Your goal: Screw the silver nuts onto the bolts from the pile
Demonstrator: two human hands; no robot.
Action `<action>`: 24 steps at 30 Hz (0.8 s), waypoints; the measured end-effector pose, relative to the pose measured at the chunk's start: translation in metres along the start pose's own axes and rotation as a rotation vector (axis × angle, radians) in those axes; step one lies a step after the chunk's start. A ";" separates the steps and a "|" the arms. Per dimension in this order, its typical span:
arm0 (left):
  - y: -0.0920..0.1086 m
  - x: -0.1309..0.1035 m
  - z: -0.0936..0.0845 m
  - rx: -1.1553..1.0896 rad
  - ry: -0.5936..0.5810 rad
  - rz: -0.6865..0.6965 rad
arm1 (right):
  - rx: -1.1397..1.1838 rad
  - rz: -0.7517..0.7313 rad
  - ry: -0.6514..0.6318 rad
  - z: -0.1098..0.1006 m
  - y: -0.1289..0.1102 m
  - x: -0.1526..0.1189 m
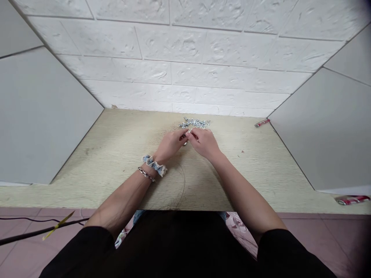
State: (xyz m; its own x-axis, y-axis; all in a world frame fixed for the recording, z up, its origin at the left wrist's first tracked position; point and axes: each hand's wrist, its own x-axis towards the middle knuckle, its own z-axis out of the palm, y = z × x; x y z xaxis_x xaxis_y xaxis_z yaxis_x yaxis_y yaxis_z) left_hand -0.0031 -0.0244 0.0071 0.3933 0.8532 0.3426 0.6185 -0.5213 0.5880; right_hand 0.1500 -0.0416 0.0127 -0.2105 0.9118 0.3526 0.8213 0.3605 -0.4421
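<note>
My left hand and my right hand meet fingertip to fingertip over the middle of the wooden tabletop. The fingers of each are pinched together around something small, mostly hidden between them. A small shiny metal piece shows just below the fingertips. Right behind my hands lies a loose pile of silvery bolts and small metal parts. A blue and white scrunchie and a chain bracelet circle my left wrist.
White brick-pattern wall closes off the back, with grey panels on both sides. One red battery-like cylinder lies at the back right, another near the front right edge. A dark rod is at lower left.
</note>
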 end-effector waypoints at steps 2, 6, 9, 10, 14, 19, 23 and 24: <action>0.000 0.000 -0.001 -0.012 0.008 -0.009 | 0.032 -0.001 0.022 0.001 0.000 -0.001; 0.001 0.001 -0.003 -0.024 0.011 -0.007 | 0.063 -0.063 0.053 0.003 0.002 -0.002; 0.001 0.001 -0.003 -0.016 0.008 0.011 | 0.054 -0.096 0.050 0.004 0.002 -0.002; 0.000 0.001 -0.003 -0.016 0.010 0.018 | 0.051 -0.090 0.045 0.004 0.002 -0.002; 0.001 0.000 -0.002 -0.004 0.006 0.035 | 0.048 -0.050 0.030 0.004 0.002 0.000; 0.003 0.000 -0.001 0.005 -0.023 0.047 | -0.007 -0.021 0.030 0.003 0.002 0.001; 0.002 -0.001 0.001 0.002 -0.026 0.060 | -0.058 -0.012 0.023 0.003 0.002 0.001; 0.002 -0.001 0.001 0.008 -0.029 0.061 | -0.063 -0.011 0.020 0.002 0.002 0.001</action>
State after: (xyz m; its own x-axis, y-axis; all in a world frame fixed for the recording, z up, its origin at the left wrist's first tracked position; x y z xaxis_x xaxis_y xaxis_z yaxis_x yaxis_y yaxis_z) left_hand -0.0013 -0.0264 0.0073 0.4500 0.8188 0.3564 0.5980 -0.5727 0.5607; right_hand 0.1502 -0.0394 0.0101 -0.2095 0.9035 0.3739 0.8510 0.3568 -0.3854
